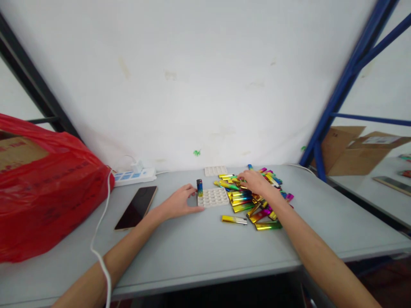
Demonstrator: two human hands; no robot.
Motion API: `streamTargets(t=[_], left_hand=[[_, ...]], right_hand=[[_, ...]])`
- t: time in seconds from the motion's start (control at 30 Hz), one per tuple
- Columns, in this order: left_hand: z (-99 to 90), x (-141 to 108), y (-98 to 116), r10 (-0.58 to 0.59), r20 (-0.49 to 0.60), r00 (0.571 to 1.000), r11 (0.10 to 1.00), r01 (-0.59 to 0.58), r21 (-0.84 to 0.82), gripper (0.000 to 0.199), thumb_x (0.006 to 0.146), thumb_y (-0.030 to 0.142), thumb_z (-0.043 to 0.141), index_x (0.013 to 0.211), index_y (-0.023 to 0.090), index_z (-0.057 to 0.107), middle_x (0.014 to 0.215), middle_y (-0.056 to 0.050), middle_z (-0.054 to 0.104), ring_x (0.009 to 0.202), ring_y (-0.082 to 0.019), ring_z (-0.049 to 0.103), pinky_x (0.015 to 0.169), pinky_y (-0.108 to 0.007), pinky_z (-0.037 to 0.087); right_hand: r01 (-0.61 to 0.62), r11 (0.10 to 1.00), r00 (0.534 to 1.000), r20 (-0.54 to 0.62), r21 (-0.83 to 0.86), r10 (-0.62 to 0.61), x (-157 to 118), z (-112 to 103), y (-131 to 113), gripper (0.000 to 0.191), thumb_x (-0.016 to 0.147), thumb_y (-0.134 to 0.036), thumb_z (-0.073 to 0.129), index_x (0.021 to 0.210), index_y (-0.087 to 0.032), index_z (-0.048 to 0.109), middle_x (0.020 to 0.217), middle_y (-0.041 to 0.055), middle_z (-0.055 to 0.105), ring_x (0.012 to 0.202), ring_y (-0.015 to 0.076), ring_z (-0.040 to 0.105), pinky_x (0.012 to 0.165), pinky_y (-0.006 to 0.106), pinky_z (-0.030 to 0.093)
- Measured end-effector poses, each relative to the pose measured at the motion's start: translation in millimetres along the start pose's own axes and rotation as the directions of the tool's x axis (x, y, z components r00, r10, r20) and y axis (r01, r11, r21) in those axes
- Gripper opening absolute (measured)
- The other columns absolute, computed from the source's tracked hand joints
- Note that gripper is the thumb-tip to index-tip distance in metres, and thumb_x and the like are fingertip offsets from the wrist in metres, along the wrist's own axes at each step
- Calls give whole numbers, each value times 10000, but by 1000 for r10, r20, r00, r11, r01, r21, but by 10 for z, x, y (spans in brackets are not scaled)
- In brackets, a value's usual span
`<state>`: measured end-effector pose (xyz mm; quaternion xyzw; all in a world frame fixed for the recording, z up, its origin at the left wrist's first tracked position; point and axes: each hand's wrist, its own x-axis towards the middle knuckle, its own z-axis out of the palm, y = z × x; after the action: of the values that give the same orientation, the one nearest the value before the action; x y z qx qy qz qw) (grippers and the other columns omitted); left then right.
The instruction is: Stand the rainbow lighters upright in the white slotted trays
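Observation:
A white tray (214, 197) with rows of round holes lies on the grey table. One blue and yellow lighter (199, 188) stands upright at its back left corner. My left hand (182, 202) rests at the tray's left edge, thumb and fingers apart around that side, holding nothing. To the right, shiny multicoloured lighters (242, 197) lie in a loose pile. My right hand (255, 182) reaches into the back of the pile, its fingertips down among the lighters; what they touch is hidden. One yellow and silver lighter (234, 220) lies apart in front.
A second white tray (215, 171) lies by the wall. At left are a phone (136, 208), a power strip (141, 176), a white cable (96, 231) across my left forearm and a red bag (61, 192). An open cardboard box (359, 156) stands at right beyond a blue frame (337, 92).

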<state>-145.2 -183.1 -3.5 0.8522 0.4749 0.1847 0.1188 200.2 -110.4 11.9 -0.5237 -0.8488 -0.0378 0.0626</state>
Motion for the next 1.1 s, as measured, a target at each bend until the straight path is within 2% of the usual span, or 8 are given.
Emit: streamTargets(t=[0.23, 0.4, 0.5, 0.57, 0.7, 0.8, 0.93, 1.1], left_hand=[[12, 5, -12, 1, -14, 1000, 1000, -1, 2, 612, 795, 732, 762, 1092, 201, 700, 1122, -106, 683, 1020, -305, 685, 938, -412, 565], [24, 10, -15, 3, -23, 1000, 1000, -3, 1, 593, 789, 726, 769, 1072, 210, 702, 1105, -101, 689, 1028, -313, 685, 939, -416, 564], [30, 9, -16, -2, -23, 1000, 1000, 2, -2, 601, 789, 724, 773, 1088, 209, 698, 1120, -104, 685, 1045, -320, 688, 943, -418, 565], [29, 7, -13, -5, -18, 1000, 1000, 5, 4, 601, 791, 726, 772, 1085, 207, 695, 1121, -103, 682, 1051, -322, 687, 946, -419, 564], [22, 7, -2, -6, -7, 1000, 1000, 6, 11, 586, 801, 721, 767, 1060, 201, 690, 1098, -101, 679, 1045, -321, 682, 945, -418, 562], [22, 7, -4, -5, -9, 1000, 1000, 5, 8, 581, 802, 710, 771, 1070, 201, 688, 1095, -100, 675, 1031, -311, 679, 944, -414, 561], [29, 8, -21, 6, -25, 1000, 1000, -6, -3, 588, 793, 720, 770, 1054, 200, 692, 1071, -96, 677, 1013, -308, 674, 939, -417, 560], [33, 12, -28, 7, -16, 1000, 1000, -7, 1, 598, 791, 731, 766, 1064, 203, 694, 1078, -90, 673, 1021, -306, 673, 945, -410, 558]], right_hand=[[130, 886, 954, -299, 445, 11, 69, -20, -139, 295, 1051, -252, 549, 1220, -146, 767, 1154, 159, 773, 1060, 251, 699, 992, 394, 521], [159, 315, 953, -229, 936, 200, 94, 33, -381, 423, 807, -441, 828, 1152, -205, 759, 946, 37, 772, 811, 202, 697, 764, 341, 573], [135, -18, 961, -126, 991, 245, 87, 52, -522, 495, 698, -449, 916, 1094, -202, 748, 916, 21, 755, 816, 179, 690, 767, 313, 563], [108, -123, 974, -81, 986, 211, 73, 42, -592, 480, 704, -480, 916, 1051, -191, 752, 973, 35, 752, 869, 170, 687, 807, 302, 557], [82, -146, 984, -57, 986, 166, 33, 9, -706, 505, 740, -602, 860, 1011, -200, 718, 954, 18, 709, 865, 157, 663, 784, 290, 558], [26, -140, 998, -18, 990, 59, 4, 8, -802, 529, 783, -673, 795, 1022, -236, 618, 814, -41, 633, 640, 115, 571, 653, 284, 536], [-53, -111, 999, 52, 992, -7, -11, 14, -940, 541, 836, -753, 695, 956, -249, 537, 633, -119, 410, 473, 65, 270, 483, 202, 328], [-168, -107, 983, 175, 980, 55, -5, 15, -1052, 680, 892, -858, 485, 641, -236, 370, 568, -95, 235, 472, 71, 162, 440, 213, 128]])
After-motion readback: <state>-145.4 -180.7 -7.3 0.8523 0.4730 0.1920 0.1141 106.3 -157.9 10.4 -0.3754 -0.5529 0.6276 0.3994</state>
